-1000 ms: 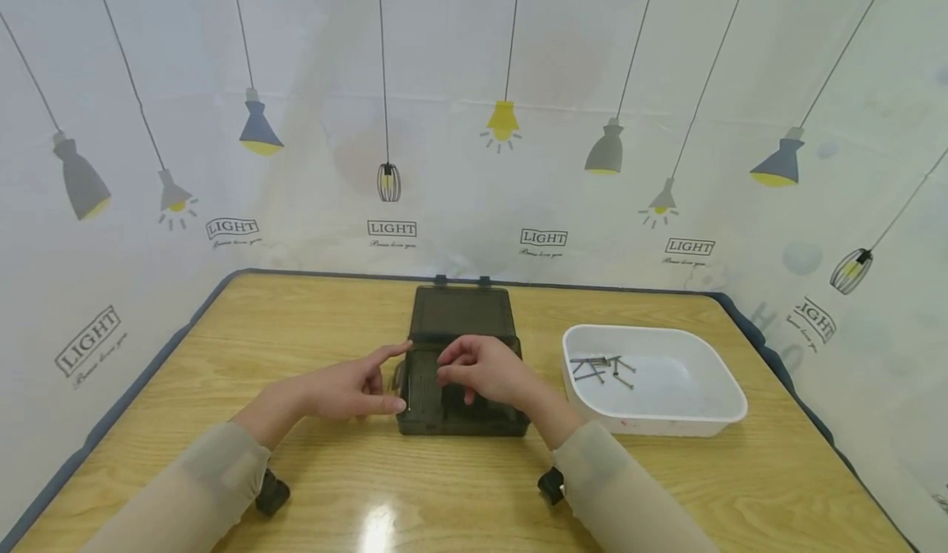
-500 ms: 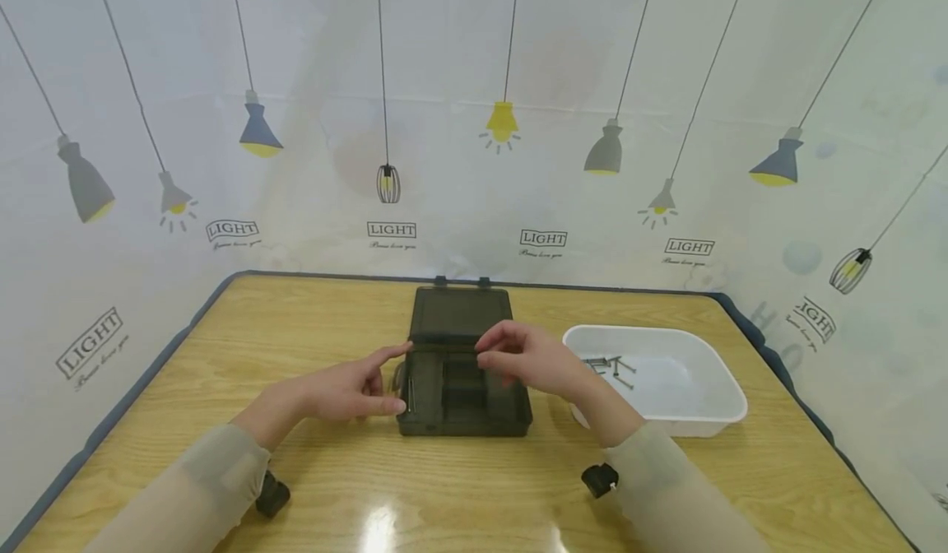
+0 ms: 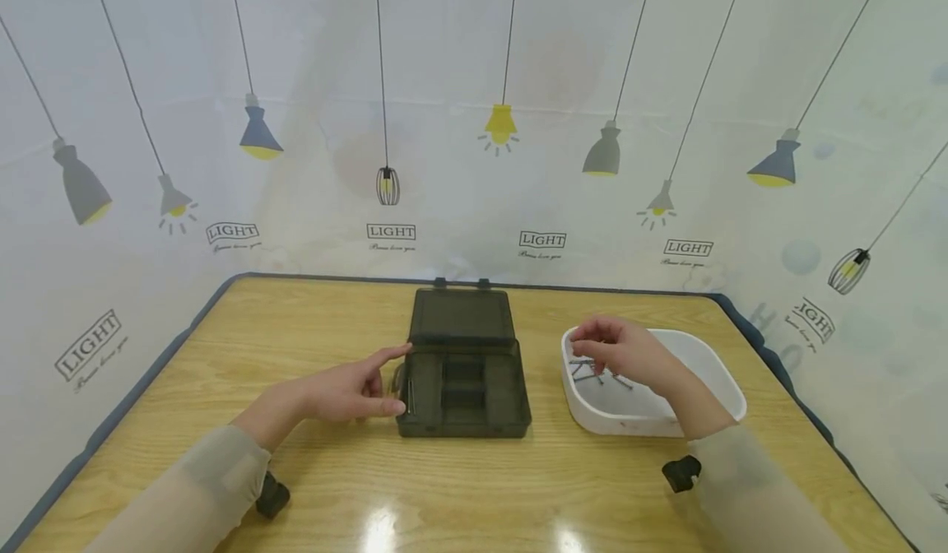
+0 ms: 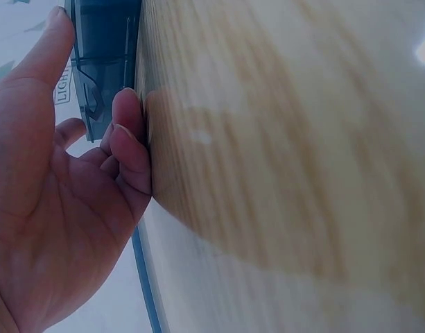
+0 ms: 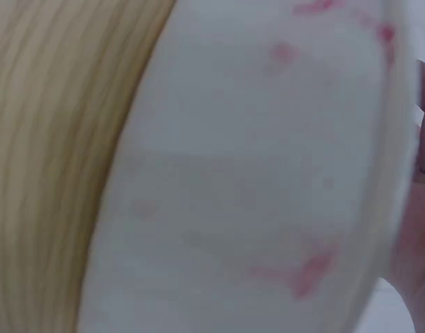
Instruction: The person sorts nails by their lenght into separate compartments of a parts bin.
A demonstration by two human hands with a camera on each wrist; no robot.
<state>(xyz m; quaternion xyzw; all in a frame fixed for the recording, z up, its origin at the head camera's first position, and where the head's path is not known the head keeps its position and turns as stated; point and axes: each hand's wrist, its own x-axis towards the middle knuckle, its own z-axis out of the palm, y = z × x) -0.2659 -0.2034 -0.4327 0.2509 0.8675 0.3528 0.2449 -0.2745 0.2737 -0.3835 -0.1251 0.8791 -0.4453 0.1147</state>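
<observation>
- Left hand (image 3: 336, 390), thumb and forefinger spread, touches the left side of the dark box (image 3: 507, 388), gripping nothing.
- Right hand (image 3: 629, 357), fingers loosely bent, thumb apart, hangs over the white tray (image 3: 629, 426); no held thing shows.
- Beneath it, thin nails or screws (image 3: 588, 376) lie crossed in the tray's left end: probably light, stiff, slippery, best pinched mid-length.
- Behind, the box's lid (image 3: 462, 314) stands open.

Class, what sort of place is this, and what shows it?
Probably an indoor tabletop workspace, perhaps a screened-off booth: a wooden table, a lamp-printed sheet along its back and sides, and an open dark case on the tabletop.
</observation>
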